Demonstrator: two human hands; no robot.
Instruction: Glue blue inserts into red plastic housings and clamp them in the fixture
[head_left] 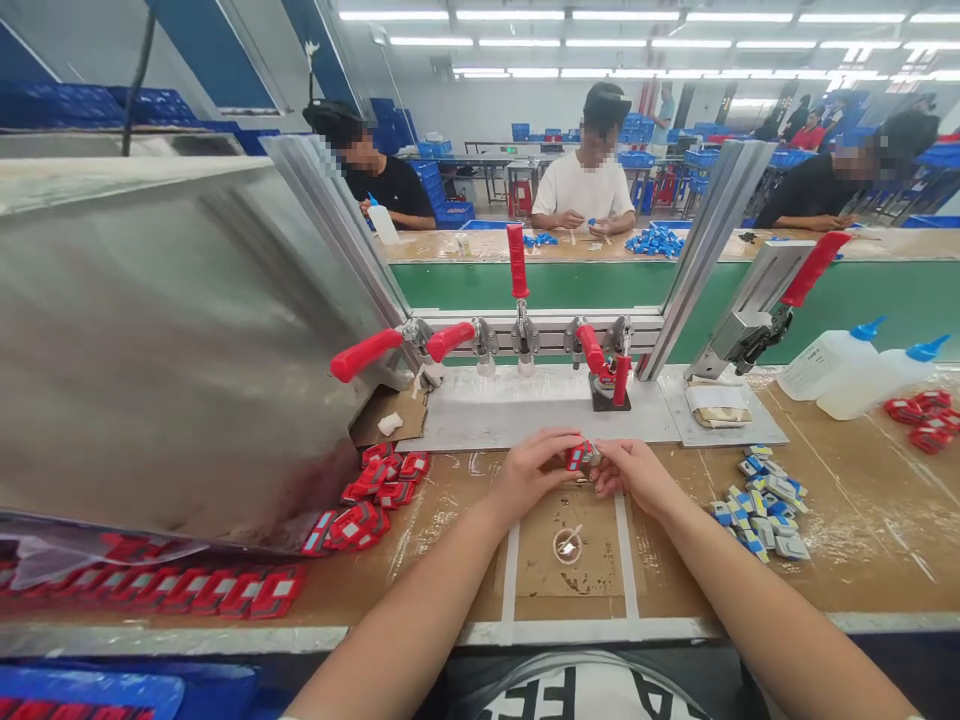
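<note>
My left hand (534, 462) and my right hand (634, 470) meet over the middle of the workbench. Between their fingertips they pinch one small red part (578, 456) with a pale piece at its right end. Below the hands a small round cap (568, 545) with a stick in it sits on a taped cardboard square (592, 585). A pile of red parts (375, 495) lies to the left, a pile of blue-and-white parts (765, 500) to the right.
A metal fixture plate (525, 410) with red-handled toggle clamps (517, 262) stands behind the hands. Two white squeeze bottles (829, 362) lie at the right. A large metal chute (165, 340) fills the left. Three people sit at the bench across.
</note>
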